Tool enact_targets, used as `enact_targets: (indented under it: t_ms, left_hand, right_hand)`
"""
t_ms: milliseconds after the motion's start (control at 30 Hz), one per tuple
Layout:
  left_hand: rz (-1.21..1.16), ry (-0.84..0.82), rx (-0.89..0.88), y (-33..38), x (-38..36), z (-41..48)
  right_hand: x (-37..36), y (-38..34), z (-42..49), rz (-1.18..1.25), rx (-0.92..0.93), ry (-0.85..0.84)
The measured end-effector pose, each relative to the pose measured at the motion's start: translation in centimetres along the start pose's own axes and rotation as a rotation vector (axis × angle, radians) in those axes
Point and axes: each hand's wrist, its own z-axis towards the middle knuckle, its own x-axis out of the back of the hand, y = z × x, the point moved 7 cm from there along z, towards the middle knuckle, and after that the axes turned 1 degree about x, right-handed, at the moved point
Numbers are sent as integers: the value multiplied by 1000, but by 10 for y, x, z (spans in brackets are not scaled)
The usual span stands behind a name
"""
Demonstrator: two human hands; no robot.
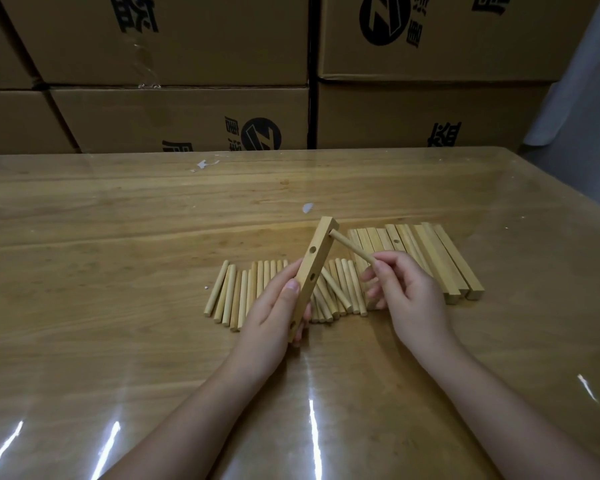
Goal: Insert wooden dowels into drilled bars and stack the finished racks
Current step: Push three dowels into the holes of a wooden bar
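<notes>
head | left hand grips 1 bar, 3 open holes | right hand pinches 1 dowel at end hole

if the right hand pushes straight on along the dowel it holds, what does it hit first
The drilled bar gripped by the left hand. The right hand holds the dowel with its tip at the bar's top hole; how deep is unclear.

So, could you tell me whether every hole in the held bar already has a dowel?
No, the bar in the left hand shows empty holes below the dowel the right hand holds.
</notes>
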Motion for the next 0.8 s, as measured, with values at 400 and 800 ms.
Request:
enact_targets:
  t_ms: [400,800]
  left_hand:
    - [18,9,-20,3,0,-1]
    - [72,12,-86,8,-3,-1]
  right_hand:
    - [14,-14,0,-210,176,111]
    - [20,-25,-1,-293,279,166]
